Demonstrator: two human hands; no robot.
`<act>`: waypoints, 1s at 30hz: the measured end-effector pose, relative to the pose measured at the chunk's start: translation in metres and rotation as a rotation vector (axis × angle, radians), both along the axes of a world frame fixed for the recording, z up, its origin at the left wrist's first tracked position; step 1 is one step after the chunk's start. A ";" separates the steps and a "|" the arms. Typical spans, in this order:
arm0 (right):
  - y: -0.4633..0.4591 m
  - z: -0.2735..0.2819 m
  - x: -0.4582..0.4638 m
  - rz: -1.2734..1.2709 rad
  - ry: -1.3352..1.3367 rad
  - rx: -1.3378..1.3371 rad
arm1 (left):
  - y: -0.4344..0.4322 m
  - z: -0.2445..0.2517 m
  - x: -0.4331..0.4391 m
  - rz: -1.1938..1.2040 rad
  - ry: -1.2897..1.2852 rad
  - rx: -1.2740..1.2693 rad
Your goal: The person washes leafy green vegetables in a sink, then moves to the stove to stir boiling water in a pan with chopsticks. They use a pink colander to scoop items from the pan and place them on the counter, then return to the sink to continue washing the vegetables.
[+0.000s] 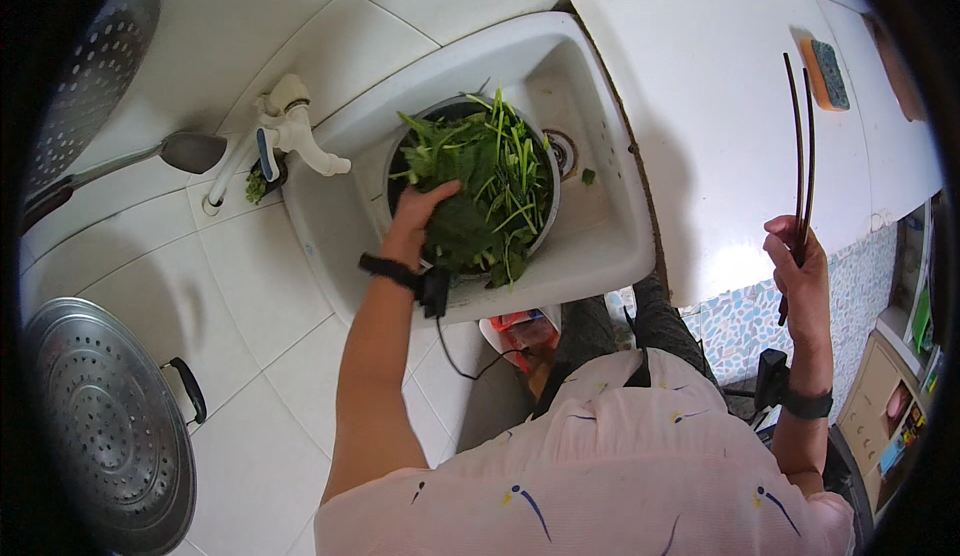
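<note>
A round metal pot [553, 214] stands in the white sink [611, 218], heaped with leafy greens [457, 154] and cut stems. My left hand [415, 220] reaches over the pot's left rim, thumb apart, with its fingers in among the leaves and partly hidden. Whether those fingers grip any leaves cannot be told. On the right, my right hand [801, 274] holds a pair of dark chopsticks [799, 151] upright, away from the sink and in front of the white counter's near edge. Each wrist wears a black strap with a small device.
Left of the sink, a white tap [307, 139] juts from the tiled wall. A spatula [193, 152], a perforated skimmer [97, 83] and a steamer tray [112, 421] are at the left. A sponge [825, 74] lies on the white counter [720, 120]. Beside the sink drain [559, 152] is a leaf scrap.
</note>
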State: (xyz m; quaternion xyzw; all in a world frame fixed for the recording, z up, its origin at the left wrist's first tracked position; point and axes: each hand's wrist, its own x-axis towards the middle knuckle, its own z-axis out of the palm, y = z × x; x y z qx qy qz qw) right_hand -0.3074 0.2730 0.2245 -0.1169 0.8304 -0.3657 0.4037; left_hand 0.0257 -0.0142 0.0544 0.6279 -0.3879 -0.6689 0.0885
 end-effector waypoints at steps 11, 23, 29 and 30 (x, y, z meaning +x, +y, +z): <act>-0.010 0.003 -0.004 0.053 -0.011 -0.096 | 0.036 -0.020 0.004 -0.815 -0.658 -0.647; 0.003 -0.004 -0.016 0.091 0.063 -0.155 | -0.016 -0.041 -0.045 -1.380 -0.783 -0.120; 0.009 -0.015 -0.023 0.082 0.085 -0.106 | 0.036 -0.020 -0.081 -1.275 -0.799 -0.791; 0.010 -0.019 -0.025 0.072 0.058 -0.107 | 0.035 -0.036 -0.081 -1.315 -0.841 -0.704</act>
